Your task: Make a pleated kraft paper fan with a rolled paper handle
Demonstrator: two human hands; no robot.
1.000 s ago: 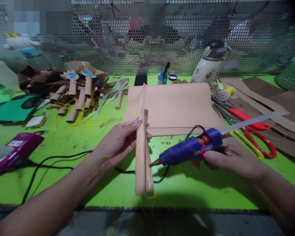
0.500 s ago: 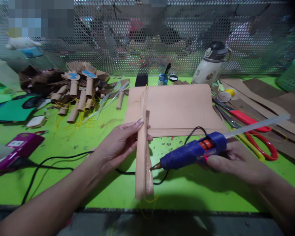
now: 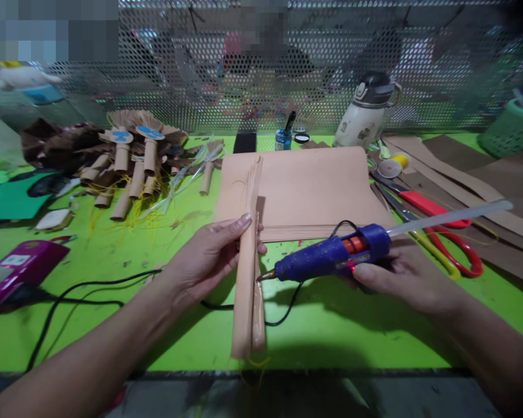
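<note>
My left hand (image 3: 220, 247) is closed around a folded strip of tan paper (image 3: 244, 290), thumb on top and fingertips showing at its right side. Glossy glue lines the strip's right-hand fold, and yellow thread hangs from its lower end. In my right hand (image 3: 396, 278) is a blue glue gun (image 3: 318, 258), with a long clear glue stick (image 3: 453, 219) poking out of its back. The gun's metal nozzle is at the glued fold, about midway along. Behind the strip lies a stack of tan paper sheets (image 3: 314, 186).
Scissors (image 3: 455, 261) and a red-handled tool (image 3: 436, 209) lie right, near brown paper strips. Paper tubes with fanned tops (image 3: 135, 168) are piled back left. A purple device (image 3: 24, 273) with a black cord (image 3: 91, 280) sits left. A bottle (image 3: 359, 113) stands behind.
The glue gun's nozzle has moved up along the fold, away from the strip's lower end. My left hand keeps its hold on the strip. The whole view has shifted slightly.
</note>
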